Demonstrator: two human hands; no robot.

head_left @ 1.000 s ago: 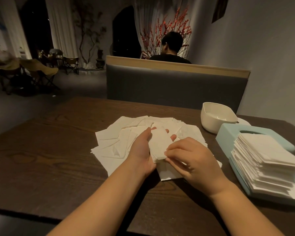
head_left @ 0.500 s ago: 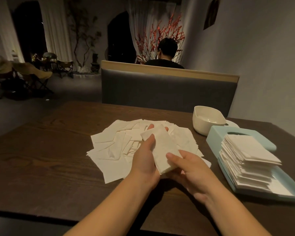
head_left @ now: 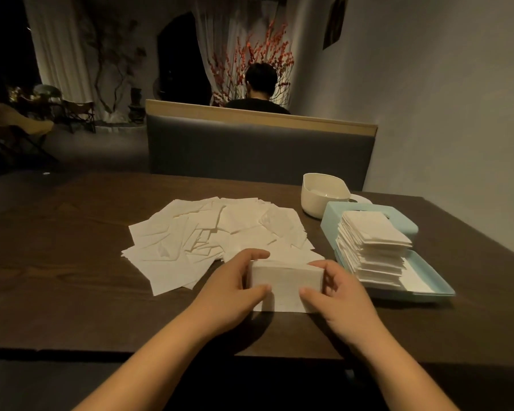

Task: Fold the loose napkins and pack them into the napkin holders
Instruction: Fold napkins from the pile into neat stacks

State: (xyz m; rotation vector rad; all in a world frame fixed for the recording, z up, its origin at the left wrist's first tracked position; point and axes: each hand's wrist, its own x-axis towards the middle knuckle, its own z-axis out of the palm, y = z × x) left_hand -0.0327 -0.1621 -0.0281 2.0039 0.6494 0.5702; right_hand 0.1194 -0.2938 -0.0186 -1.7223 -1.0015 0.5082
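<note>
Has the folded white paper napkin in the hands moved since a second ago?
Yes. The folded white paper napkin came toward the near table edge, off the loose napkin pile, gripped by left hand and right hand.

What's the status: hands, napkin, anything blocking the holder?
Left hand and right hand pinch the white folded paper napkin at its ends. Light blue plastic napkin holder at right, stacked high. Path looks clear.

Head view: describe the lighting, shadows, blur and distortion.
Head view: dim warm light. The left hand and right hand gripping the white folded napkin cast dark shadows toward the camera on the dark wooden table. The background falls into blackness at far left. Wide-angle bending curves the padded bench back. Edges look slightly soft.
</note>
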